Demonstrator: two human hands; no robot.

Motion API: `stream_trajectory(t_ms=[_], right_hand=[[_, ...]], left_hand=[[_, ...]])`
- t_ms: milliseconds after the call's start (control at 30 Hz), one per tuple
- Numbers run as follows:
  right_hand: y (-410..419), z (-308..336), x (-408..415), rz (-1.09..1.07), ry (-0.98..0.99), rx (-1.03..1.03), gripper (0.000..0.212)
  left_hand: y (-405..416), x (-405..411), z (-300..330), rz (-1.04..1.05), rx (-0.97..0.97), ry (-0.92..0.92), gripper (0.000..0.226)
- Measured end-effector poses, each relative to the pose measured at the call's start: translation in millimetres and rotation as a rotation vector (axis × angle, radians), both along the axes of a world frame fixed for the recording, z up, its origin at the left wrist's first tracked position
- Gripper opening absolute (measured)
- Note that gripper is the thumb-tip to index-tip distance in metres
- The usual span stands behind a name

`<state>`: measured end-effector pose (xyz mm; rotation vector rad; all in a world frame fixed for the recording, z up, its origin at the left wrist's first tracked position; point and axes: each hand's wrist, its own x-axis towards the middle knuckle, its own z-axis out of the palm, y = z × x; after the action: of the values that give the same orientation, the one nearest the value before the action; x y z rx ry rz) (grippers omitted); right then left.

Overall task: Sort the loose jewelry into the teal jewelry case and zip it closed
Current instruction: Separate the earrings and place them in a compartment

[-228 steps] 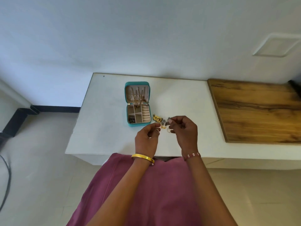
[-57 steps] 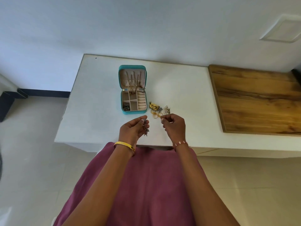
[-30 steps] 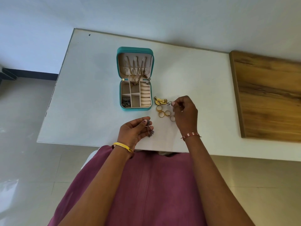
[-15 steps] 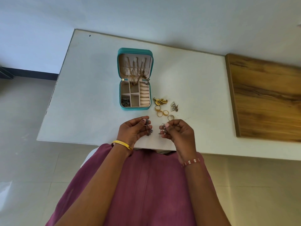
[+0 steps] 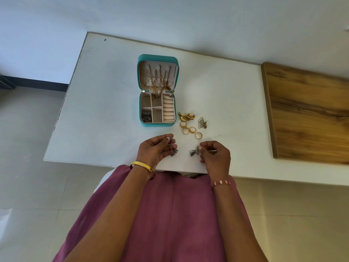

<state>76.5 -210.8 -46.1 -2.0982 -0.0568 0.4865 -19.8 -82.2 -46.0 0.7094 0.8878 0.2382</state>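
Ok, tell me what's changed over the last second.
The right hand left the pile, where it had reached a second ago, and drew back toward the table's near edge with a small silver piece pinched in its grip. The left hand kept its grip on its own silver piece in about the same spot. The case stayed open, and the gold rings stayed beside it.

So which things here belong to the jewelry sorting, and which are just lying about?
Job:
teal jewelry case, open
gold rings
gold ornate pieces
triangular silver pieces
dark silver earring pinched by left hand
silver earring pinched by right hand

Lying about:
wooden board
white table
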Motion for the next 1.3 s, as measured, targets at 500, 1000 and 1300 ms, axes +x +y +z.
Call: stream_trajectory(t_ms=[500, 1000, 1300], right_hand=[[8.4, 4.3, -14.6, 0.478, -0.307, -0.343, 0.022], [13.1, 22.7, -22.3, 0.251, -0.281, 0.005, 0.005], [10.7, 83.6, -49.5, 0.240, -0.130, 0.245, 0.008]], left_hand=[[-0.6, 0.0, -0.5, -0.009, 0.023, 0.009, 0.022], [-11.7, -5.7, 6.2, -0.065, 0.262, 0.098, 0.020], [-34.2, -33.5, 54.1, -0.031, 0.560, 0.032, 0.018]])
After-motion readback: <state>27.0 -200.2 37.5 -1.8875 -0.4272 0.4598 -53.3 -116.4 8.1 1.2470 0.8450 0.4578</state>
